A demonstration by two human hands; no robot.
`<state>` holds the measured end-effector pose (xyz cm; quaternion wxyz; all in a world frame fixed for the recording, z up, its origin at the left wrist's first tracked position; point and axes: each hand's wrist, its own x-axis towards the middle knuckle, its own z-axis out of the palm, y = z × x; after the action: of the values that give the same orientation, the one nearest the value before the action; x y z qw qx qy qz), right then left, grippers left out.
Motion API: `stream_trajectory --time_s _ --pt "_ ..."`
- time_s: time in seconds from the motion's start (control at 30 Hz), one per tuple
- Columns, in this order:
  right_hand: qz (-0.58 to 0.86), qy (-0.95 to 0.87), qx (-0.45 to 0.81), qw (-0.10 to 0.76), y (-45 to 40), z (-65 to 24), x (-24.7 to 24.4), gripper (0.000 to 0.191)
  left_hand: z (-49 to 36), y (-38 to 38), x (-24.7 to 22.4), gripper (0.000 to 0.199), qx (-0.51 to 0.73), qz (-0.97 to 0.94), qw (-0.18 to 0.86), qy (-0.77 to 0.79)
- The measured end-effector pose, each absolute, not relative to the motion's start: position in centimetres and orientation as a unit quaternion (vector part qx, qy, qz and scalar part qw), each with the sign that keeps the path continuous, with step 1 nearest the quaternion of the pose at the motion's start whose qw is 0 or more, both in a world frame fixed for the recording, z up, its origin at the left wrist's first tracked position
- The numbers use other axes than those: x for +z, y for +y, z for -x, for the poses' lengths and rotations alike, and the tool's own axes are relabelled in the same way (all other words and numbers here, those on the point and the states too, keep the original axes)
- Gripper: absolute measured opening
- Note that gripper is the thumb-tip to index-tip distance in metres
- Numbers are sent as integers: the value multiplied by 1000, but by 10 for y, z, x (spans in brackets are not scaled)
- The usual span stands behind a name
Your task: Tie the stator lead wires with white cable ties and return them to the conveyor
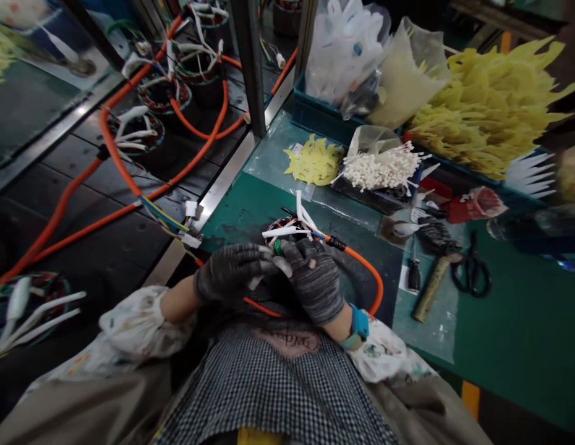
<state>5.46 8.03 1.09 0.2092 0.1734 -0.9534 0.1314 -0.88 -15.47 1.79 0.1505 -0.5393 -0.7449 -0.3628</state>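
The green counter (514, 334) ends in a metal edge (227, 182) at 11 o'clock, just past the hands; beyond it stand wired stators (160, 93) among orange cables. Open mat lies at 4 o'clock. A blue crate (315, 114) at 1 o'clock holds bagged white parts, with loose yellow cable ties (486, 114) beside it. The gloved left hand (229, 272) and right hand (315, 281) both clench a wound stator (285, 232) at 12 o'clock, its white-sleeved leads (299, 216) pointing upward and an orange lead (362, 272) curving toward 4 o'clock. Scissors (470, 272) lie at 3 o'clock.
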Motion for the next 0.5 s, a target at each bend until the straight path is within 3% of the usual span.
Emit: stream_trajectory --time_s 0.13,0.23,0.37,0.5 --pt "-191 -954 102 206 78 -53 8 23 41 -162 29 25 -560 373 58 -737" --pt "-188 -957 122 184 79 -49 5 22 74 -152 22 55 -568 319 -60 -757" --pt "-193 -950 173 175 83 -57 -3 24 91 -126 12 81 -518 451 -221 -693" --pt "-206 -931 221 202 85 -88 -13 28 68 -122 19 100 -482 543 -146 -671"
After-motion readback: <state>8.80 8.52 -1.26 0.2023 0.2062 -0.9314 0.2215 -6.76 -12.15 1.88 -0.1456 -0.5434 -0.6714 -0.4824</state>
